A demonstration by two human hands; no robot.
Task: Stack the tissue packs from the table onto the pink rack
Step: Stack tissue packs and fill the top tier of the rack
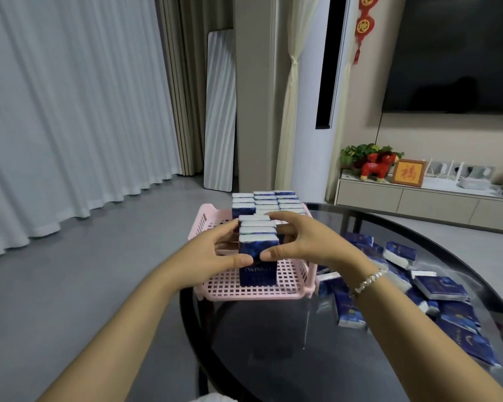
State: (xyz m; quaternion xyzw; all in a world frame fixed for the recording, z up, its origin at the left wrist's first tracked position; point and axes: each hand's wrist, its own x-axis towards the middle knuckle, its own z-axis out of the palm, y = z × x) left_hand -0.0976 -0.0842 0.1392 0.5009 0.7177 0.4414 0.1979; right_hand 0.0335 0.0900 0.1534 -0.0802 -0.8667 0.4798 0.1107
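A pink rack [262,288] sits at the left edge of the round dark glass bench [288,343]. Both hands reach into it and clasp a short row of upright tissue packs [257,248] from either side. The left hand [212,253] has its fingers curled along the row's left side and its thumb pressed on the blue face of the nearest pack. The right hand [299,242] curls its fingers over the row's far right end, its thumb touching the same front face, just beside the left thumb. A beaded bracelet [370,278] circles the right wrist. Behind the held row, toward the rack's far side, more packs [269,203] stand in tidy rows. To the right of the rack, loose tissue packs [436,288] lie scattered in a heap across the bench toward its right edge.
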